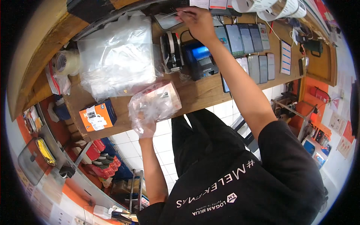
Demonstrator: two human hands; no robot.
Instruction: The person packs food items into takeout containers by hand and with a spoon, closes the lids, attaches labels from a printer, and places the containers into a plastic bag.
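My left hand (144,123) holds a pinkish box (166,98) in a loose clear plastic bag, at the front edge of the wooden desk (199,90). My right hand (197,22) is at the back of the desk, above a flat clear-covered item (168,20); its fingers are bent, and whether they hold anything cannot be made out. A stack of clear plastic bags (118,56) lies behind the box. Beside it stands a tape dispenser (171,52), with a small dark printer (201,60) under my right forearm.
Several phones (244,39) lie in rows at the right. An orange and blue box (97,116) stands near the left front edge, a roll of clear tape (63,62) at the back left. Rolls of printed labels (281,9) hang at the top right.
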